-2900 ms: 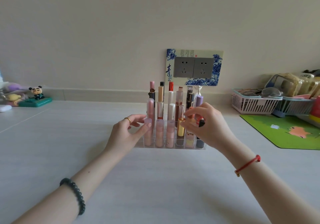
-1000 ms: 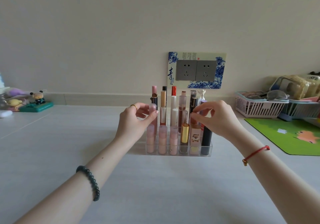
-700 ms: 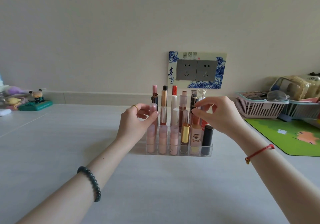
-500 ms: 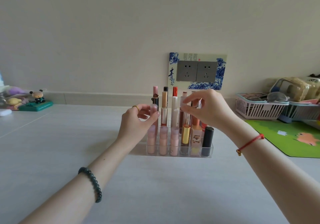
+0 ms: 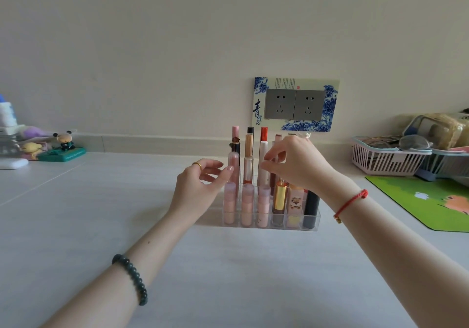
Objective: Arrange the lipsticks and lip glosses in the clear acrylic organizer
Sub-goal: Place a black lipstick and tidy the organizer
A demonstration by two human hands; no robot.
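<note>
The clear acrylic organizer [image 5: 314, 222] stands at the table's middle, filled with upright lipsticks and lip glosses in stepped rows. The front row holds three pale pink tubes [image 5: 247, 204], a gold tube [image 5: 280, 197], a cartoon-printed tube [image 5: 295, 204] and a black tube [image 5: 311, 207]. My left hand [image 5: 200, 188] is at the organizer's left end, thumb and forefinger on a frosted pink tube [image 5: 234, 161] in the second row. My right hand [image 5: 299, 168] reaches over the middle, fingertips pinched at a white tube [image 5: 262, 150]. It hides the tubes behind it.
A wall socket plate [image 5: 295, 104] sits behind the organizer. Two plastic baskets [image 5: 380, 159] with pouches and a green mat [image 5: 426, 201] lie to the right. Small figurines [image 5: 63, 142] stand at the far left by the wall.
My right hand has moved left along the tube tops, from the organizer's right end to the white tube in the middle. My left hand has stayed at the frosted pink tube.
</note>
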